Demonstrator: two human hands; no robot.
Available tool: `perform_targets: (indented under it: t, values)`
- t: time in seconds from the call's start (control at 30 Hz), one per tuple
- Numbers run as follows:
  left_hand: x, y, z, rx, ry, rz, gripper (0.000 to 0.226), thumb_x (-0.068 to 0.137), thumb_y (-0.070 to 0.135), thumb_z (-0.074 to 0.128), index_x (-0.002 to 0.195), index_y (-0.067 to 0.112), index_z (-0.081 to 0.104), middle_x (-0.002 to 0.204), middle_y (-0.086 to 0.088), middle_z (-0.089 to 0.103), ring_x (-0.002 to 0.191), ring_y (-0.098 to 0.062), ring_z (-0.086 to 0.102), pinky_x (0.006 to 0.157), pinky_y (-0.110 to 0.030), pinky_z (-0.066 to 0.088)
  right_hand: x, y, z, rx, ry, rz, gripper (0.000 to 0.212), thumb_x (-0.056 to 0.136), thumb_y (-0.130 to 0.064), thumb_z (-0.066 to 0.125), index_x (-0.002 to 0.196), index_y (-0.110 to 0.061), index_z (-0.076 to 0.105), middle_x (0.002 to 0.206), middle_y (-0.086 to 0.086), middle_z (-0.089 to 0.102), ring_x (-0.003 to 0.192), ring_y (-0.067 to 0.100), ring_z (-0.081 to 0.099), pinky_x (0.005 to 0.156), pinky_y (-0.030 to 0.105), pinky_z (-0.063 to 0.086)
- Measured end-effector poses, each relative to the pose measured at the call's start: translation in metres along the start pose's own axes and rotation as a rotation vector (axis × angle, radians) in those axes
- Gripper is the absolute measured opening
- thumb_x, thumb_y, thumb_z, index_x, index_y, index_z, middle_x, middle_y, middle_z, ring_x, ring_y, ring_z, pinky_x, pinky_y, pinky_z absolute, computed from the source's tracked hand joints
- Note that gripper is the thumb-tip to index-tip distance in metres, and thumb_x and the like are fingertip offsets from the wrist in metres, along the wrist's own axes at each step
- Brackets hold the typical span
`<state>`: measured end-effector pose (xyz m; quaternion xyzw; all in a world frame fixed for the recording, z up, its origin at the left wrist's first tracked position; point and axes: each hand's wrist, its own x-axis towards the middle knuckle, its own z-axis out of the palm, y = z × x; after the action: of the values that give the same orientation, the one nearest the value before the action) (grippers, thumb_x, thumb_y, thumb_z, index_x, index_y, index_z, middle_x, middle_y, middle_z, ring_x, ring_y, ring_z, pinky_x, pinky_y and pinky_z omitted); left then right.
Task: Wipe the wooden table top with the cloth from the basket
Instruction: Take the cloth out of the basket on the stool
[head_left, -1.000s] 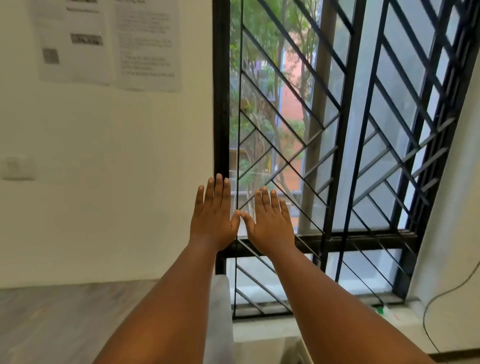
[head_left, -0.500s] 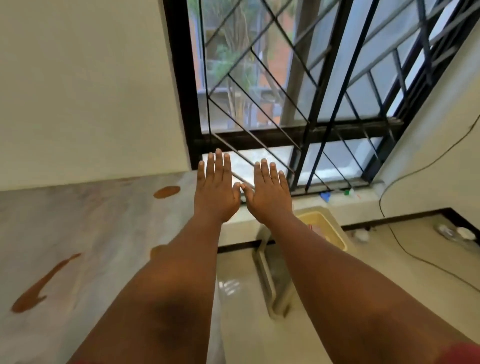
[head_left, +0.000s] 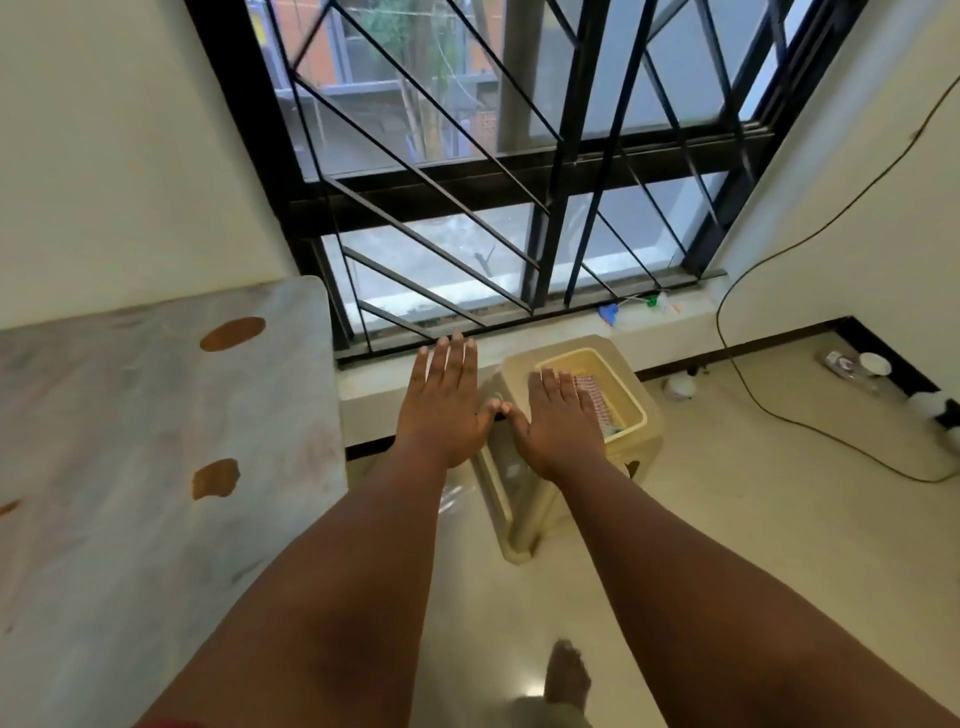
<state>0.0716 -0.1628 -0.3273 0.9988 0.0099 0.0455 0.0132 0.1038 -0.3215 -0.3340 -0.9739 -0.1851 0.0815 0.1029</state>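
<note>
We are looking at the cloth (head_left: 597, 397): it is lying inside the basket (head_left: 631, 410), a red-and-white patterned piece, partly hidden behind our right hand (head_left: 558, 421). The basket is sitting on a pale stool (head_left: 519, 525) on the floor, just beside the window ledge. Both hands are stretched out flat with straight fingers, holding nothing; the left hand (head_left: 441, 410) is hovering beside the right, and the thumbs are almost touching. To take the cloth well, we think the right hand should go down into the basket and pinch the cloth in its middle. The worktop (head_left: 156, 467) is standing at our left, pale, with brown stains (head_left: 232, 333).
</note>
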Motion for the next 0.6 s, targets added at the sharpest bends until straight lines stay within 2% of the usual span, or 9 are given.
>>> perform_targets:
  t: [0.17, 0.33, 0.47, 0.6]
  values:
    - [0.036, 0.037, 0.035, 0.025, -0.129, 0.051, 0.075, 0.096, 0.056, 0.017, 0.149, 0.010, -0.011, 0.159, -0.012, -0.012, 0.145, -0.025, -0.015, 0.112, -0.041, -0.019, 0.024, 0.065, 0.018, 0.024, -0.092, 0.065, 0.069, 0.098, -0.055, 0.014, 0.152, -0.013, 0.004, 0.160, 0.010, 0.003, 0.145, 0.028, -0.002, 0.115, 0.047, 0.002]
    - [0.085, 0.085, 0.073, 0.012, -0.264, 0.078, 0.076, 0.096, 0.055, 0.019, 0.149, 0.009, -0.008, 0.159, -0.013, -0.009, 0.146, -0.026, -0.013, 0.115, -0.043, -0.015, 0.058, 0.133, 0.038, 0.014, -0.174, 0.054, 0.065, 0.100, -0.050, 0.018, 0.152, -0.011, 0.009, 0.159, 0.012, 0.009, 0.145, 0.029, 0.003, 0.116, 0.047, 0.005]
    - [0.119, 0.113, 0.105, 0.025, -0.318, 0.096, 0.076, 0.095, 0.056, 0.017, 0.149, 0.009, -0.010, 0.159, -0.013, -0.010, 0.145, -0.025, -0.015, 0.113, -0.043, -0.018, 0.090, 0.176, 0.055, -0.016, -0.244, 0.044, 0.061, 0.101, -0.043, 0.021, 0.151, -0.010, 0.010, 0.159, 0.012, 0.009, 0.145, 0.029, 0.002, 0.115, 0.045, 0.004]
    - [0.138, 0.122, 0.140, 0.020, -0.364, 0.124, 0.075, 0.095, 0.058, 0.013, 0.147, 0.012, -0.016, 0.158, -0.011, -0.015, 0.144, -0.024, -0.020, 0.109, -0.040, -0.024, 0.117, 0.197, 0.075, -0.015, -0.265, 0.001, 0.055, 0.101, -0.036, 0.029, 0.147, -0.009, 0.022, 0.155, 0.014, 0.023, 0.144, 0.031, 0.012, 0.114, 0.045, 0.014]
